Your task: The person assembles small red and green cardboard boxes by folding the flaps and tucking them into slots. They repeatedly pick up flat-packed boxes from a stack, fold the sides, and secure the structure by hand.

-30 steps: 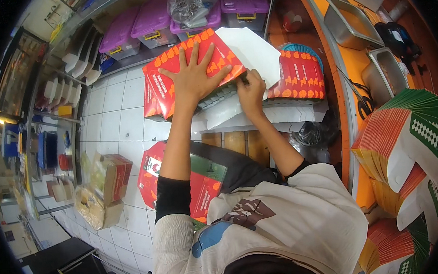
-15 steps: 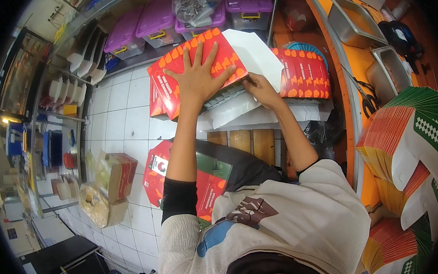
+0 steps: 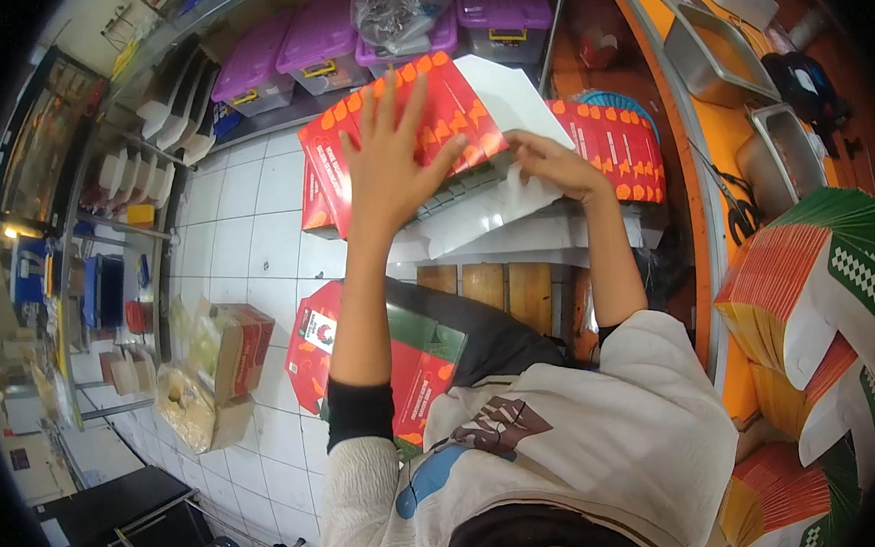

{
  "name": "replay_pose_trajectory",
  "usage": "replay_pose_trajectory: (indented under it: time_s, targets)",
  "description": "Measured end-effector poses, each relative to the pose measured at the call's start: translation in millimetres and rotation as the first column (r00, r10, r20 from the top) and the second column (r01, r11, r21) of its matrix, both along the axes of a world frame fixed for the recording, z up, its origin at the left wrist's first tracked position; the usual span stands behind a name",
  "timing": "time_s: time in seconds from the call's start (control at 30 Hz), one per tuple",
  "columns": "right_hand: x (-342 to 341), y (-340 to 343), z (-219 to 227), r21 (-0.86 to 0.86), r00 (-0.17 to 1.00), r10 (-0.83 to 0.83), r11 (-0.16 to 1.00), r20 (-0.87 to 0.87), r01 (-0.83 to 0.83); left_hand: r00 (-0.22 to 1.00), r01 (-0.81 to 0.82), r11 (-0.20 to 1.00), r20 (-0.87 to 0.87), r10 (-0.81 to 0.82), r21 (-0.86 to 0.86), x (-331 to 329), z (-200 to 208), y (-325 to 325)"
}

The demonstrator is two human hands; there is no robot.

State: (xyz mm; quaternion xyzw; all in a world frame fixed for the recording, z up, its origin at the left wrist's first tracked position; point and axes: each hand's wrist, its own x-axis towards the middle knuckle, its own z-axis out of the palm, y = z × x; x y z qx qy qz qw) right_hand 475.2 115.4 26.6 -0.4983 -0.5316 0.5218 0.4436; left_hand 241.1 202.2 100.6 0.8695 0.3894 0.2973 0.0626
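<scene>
The glossy red cardboard piece with orange leaf-like print [image 3: 457,107] is lying ahead of the person, above a smooth, pale sheet with a loose edge [image 3: 484,220]. The bare left hand [image 3: 386,166] is spreading wide over the printed face, fingers splayed and slightly blurred; whether the whole palm is touching cannot be told. The bare right hand [image 3: 559,169] is bending its fingers at the piece's right corner, thumb and fingertips standing fairly narrow; whether they are gripping an edge cannot be told. A matte white, angular cardboard flap [image 3: 522,93] is extending beyond that corner. To its right, a red stack of printed cardboard [image 3: 615,152] is sitting in front of a ribbed turquoise object [image 3: 622,102]. A flat red-and-green cardboard piece [image 3: 423,360] is lying by the person's dark-clad leg. Slatted brown wood [image 3: 483,284] is showing beneath the pale sheet. Grey plastic boxes with purple lids [image 3: 313,45] are standing behind, one bearing a crinkled clear plastic bag [image 3: 397,15]. On the right, black-handled metal scissors [image 3: 743,220] are lying near rectangular steel pans [image 3: 715,66], and fanned, pleated-looking cardboard stacks in red, green and white [image 3: 773,278] are leaning nearby.
</scene>
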Motion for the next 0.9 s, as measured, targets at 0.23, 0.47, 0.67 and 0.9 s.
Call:
replay_pose_trajectory:
  time_s: [0.23, 0.47, 0.67, 0.9]
  targets:
    - [5, 76, 11, 0.148, 0.901, -0.345, 0.909, -0.262, 0.391, 0.473, -0.190, 0.671, 0.533, 0.702, -0.717, -93, -52, -45]
    - [-31, 117, 14, 0.109, 0.974, -0.191, 0.973, -0.126, 0.205, 0.367, 0.463, 0.426, 0.605, 0.706, -0.778, -80, -72, -55]
    - [-37, 87, 38, 0.097, 0.931, -0.273, 0.948, -0.242, 0.303, 0.436, 0.518, 0.444, 0.672, 0.598, -0.731, -93, -81, -25]
    - [-123, -29, 45, 0.866, 0.584, -0.786, 0.134, -0.204, 0.482, 0.602, 0.007, 0.735, 0.590, 0.538, -0.678, -130, -81, -33]
